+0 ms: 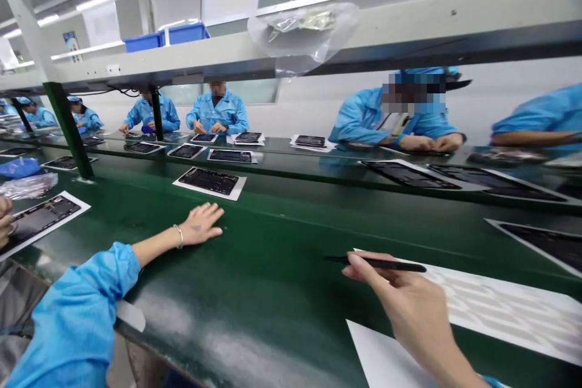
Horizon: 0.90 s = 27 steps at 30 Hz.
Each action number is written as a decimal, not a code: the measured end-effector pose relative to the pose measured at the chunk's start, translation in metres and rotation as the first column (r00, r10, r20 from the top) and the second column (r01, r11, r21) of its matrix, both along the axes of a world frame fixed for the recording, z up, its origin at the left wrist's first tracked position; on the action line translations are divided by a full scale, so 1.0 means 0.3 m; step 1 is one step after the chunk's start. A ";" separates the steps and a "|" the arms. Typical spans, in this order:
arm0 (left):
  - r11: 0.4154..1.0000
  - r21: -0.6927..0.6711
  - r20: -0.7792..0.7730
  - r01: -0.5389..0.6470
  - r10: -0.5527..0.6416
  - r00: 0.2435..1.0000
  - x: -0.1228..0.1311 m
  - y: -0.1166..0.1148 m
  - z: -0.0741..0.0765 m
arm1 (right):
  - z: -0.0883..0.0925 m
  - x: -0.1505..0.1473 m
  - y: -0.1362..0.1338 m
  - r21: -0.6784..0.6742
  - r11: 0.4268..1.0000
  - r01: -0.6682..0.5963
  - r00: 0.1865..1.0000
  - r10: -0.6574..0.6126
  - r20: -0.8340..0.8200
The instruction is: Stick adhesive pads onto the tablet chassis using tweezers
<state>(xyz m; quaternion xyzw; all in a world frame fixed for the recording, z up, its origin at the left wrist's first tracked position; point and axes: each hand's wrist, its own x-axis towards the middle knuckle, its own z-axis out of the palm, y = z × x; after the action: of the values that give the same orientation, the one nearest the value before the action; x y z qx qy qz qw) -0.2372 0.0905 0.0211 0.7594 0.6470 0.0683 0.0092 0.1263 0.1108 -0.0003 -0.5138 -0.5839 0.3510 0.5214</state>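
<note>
Left hand: The person's left hand [200,225] is lying palm down on the green counter [277,321], toward the middle of its near edge. Its fingers are resting close together and are gripping nothing. A thin metal bracelet [179,235] is circling the wrist, and a blue smock sleeve [77,315] is covering the forearm up to it.

Right hand: The right hand [409,309] is coming in from the lower right corner of the view. Its fingers [359,268] are clamping a tool's shaft against the thumb.

Tool: A slim black pointed tool [377,264] is sitting in that grip, lying roughly level with its tip aimed left. It is over the left end of a white printed sheet [504,309]; whether it is touching the sheet, I cannot tell.

Counter items: A second white sheet [382,357] is lying below the right hand, by the near edge. Dark, tablet-sized circuit panels on white paper are lying along the counter, the closest [209,182] ahead of the left hand.

Nearby: A neighbouring person's fingers [4,221] are showing at the left edge, beside another panel [40,221].

Across the counter: Co-workers in blue smocks [218,112] are sitting at their own panels.
</note>
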 end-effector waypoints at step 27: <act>0.735 0.432 -0.341 0.523 -0.403 0.849 0.269 -0.189 -0.069 | 0.208 0.679 0.681 0.172 0.875 0.453 0.381 -0.364 0.850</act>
<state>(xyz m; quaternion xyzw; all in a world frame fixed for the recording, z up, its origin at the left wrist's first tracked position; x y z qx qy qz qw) -0.1563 0.0337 0.0004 0.8742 0.3910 0.1463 -0.2480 0.3300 0.3150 0.0621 -0.7683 -0.6026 -0.0674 0.2050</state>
